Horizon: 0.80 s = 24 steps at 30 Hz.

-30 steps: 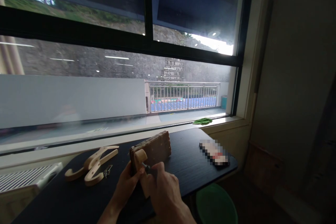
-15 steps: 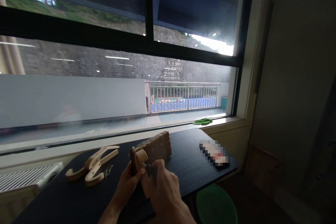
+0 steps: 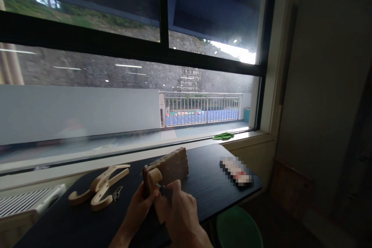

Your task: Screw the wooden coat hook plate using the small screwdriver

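Observation:
A brown wooden board (image 3: 171, 166) with small holes lies on the dark table (image 3: 209, 186). Against its near end stands a pale wooden hook piece (image 3: 154, 186). My left hand (image 3: 138, 210) is closed round that piece from the left. My right hand (image 3: 181, 213) is closed on a thin dark tool (image 3: 161, 188), a screwdriver by its look, whose tip touches the hook piece. Both hands are low in the middle of the view.
Two more pale wooden hooks (image 3: 99, 188) and a small metal part (image 3: 117, 193) lie to the left. A blurred flat pack (image 3: 236, 170) lies near the table's right edge. A green stool (image 3: 238, 228) stands below. A white radiator (image 3: 26, 201) and the window sill lie behind.
The view has shifted slightly left and down. My hands hold the same grip, and the tool tip stays on the hook piece.

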Each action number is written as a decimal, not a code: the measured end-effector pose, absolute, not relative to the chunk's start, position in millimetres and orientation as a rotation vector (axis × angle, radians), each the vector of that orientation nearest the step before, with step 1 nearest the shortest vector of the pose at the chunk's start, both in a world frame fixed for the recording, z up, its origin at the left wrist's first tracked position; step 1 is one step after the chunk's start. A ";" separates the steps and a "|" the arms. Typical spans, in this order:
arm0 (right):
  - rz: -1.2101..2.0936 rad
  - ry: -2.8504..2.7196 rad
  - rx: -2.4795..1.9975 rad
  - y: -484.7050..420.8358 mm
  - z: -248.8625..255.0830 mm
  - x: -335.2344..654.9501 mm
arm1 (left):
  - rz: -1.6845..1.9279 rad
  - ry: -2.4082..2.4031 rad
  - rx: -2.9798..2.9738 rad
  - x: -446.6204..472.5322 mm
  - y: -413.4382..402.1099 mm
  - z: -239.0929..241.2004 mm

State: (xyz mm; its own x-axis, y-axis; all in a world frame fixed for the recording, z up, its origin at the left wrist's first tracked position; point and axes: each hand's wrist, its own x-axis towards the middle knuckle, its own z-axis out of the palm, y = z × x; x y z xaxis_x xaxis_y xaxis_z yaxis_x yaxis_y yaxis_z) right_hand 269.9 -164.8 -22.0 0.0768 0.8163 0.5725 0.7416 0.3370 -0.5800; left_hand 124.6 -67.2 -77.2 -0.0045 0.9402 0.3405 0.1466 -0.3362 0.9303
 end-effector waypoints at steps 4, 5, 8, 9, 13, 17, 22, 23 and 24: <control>0.120 -1.646 -1.404 -164.4 -23.8 270.1 | 1.402 1.143 1.597 124.0 -66.5 -78.7; 0.135 -1.636 -1.405 -164.0 -24.8 270.1 | 1.399 1.142 1.607 124.0 -66.3 -79.3; 0.193 -1.610 -1.408 -162.5 -27.6 271.1 | 1.389 1.149 1.606 124.3 -65.4 -80.6; 0.209 -1.607 -1.407 -161.8 -28.2 271.7 | 1.384 1.152 1.598 124.6 -65.1 -80.8; 0.203 -1.614 -1.425 -159.7 -27.2 273.7 | 1.375 1.140 1.564 125.3 -64.8 -80.5; 0.175 -1.616 -1.430 -159.0 -25.2 273.0 | 1.379 1.185 1.582 123.8 -64.6 -80.4; 0.158 -1.634 -1.399 -160.8 -24.0 274.8 | 1.386 1.232 1.599 122.9 -64.0 -79.2; 0.155 -1.639 -1.394 -161.3 -23.2 275.5 | 1.392 1.232 1.595 123.2 -64.1 -78.6; 0.152 -1.643 -1.391 -161.5 -22.3 276.1 | 1.401 1.229 1.593 123.5 -64.4 -77.9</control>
